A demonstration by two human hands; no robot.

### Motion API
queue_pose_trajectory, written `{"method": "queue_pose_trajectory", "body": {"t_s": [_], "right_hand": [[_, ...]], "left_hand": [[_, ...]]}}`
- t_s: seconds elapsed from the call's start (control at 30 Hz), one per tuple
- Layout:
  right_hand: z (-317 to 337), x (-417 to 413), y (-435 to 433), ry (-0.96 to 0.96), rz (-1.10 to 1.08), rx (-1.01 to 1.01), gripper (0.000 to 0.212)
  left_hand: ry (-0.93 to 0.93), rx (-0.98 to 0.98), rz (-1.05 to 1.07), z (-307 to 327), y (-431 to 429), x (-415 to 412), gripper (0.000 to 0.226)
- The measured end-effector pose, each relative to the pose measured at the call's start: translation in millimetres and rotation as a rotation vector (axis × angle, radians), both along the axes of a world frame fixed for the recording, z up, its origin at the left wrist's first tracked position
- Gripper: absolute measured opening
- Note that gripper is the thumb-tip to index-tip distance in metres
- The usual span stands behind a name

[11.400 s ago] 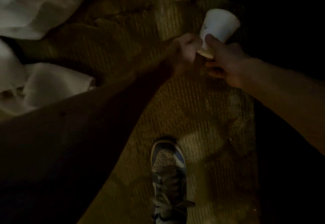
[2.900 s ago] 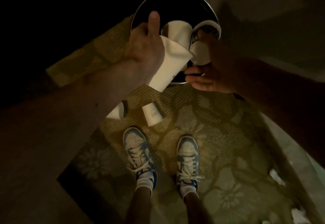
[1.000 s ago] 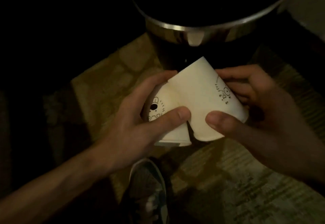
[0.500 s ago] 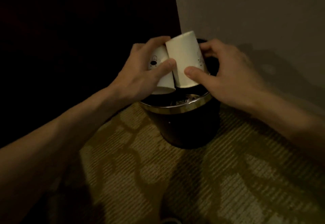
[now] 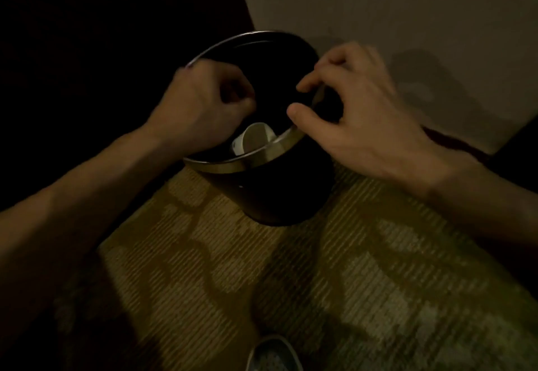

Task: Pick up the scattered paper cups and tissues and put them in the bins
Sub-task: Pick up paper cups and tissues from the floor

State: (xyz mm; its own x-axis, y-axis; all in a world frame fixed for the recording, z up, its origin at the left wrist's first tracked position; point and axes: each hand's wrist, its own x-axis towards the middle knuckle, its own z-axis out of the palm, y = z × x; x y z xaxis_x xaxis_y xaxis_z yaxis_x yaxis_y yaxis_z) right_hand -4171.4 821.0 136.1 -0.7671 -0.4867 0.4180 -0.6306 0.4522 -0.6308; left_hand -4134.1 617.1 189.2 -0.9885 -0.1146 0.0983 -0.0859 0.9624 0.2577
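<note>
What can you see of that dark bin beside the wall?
The bin is round, with a dark body and a shiny, metal-looking rim. It stands open-topped on patterned carpet by a pale wall. A white paper cup lies inside near the front rim. The left hand and right hand hover over its mouth; contact is unclear.

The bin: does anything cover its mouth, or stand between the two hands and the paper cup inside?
Nothing visible does. The bin has no lid and its mouth is open. The paper cup lies inside by the near rim, below the left hand; the right hand hovers over the right rim.
</note>
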Motion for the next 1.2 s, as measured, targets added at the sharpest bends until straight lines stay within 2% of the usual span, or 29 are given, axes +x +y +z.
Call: {"method": "queue_pose_trajectory", "body": {"t_s": [0.07,0.13,0.27,0.33,0.43,0.6,0.7,0.8,0.9,1.03,1.2], "right_hand": [[-3,20,26,-0.032,-0.099,-0.089,0.026],[-8,45,61,-0.098,-0.188,-0.135,0.021],[-15,112,154,-0.193,-0.434,-0.049,0.022],[-13,150,205,-0.255,-0.568,-0.005,0.024],[-5,203,268,-0.294,-0.793,0.022,0.025],[-9,284,344,-0.357,-1.136,0.043,0.026],[-21,333,384,-0.4,-1.306,-0.007,0.023],[-44,369,418,-0.449,-1.41,0.003,0.015],[-78,390,451,-0.558,-1.432,0.041,0.014],[-122,396,495,-0.718,-1.412,0.113,0.028],[-151,391,519,-0.857,-1.383,0.093,0.044]], "left_hand": [[0.154,0.069,-0.085,15,33,-4,0.027],[0.158,0.146,-0.248,22,76,-8,0.032],[-0.056,0.101,-0.685,18,179,-10,0.027],[-0.084,0.046,-0.921,16,234,-5,0.033],[-0.154,0.083,-1.236,21,314,14,0.042],[-0.323,0.016,-1.625,7,457,61,0.042],[-0.293,-0.062,-1.678,-26,523,101,0.032],[-0.404,-0.157,-1.658,-70,570,128,0.022],[-0.499,-0.159,-1.59,-108,606,144,0.015],[-0.46,-0.179,-1.518,-159,635,150,0.03],[-0.509,-0.28,-1.417,-206,647,145,0.052]]}}
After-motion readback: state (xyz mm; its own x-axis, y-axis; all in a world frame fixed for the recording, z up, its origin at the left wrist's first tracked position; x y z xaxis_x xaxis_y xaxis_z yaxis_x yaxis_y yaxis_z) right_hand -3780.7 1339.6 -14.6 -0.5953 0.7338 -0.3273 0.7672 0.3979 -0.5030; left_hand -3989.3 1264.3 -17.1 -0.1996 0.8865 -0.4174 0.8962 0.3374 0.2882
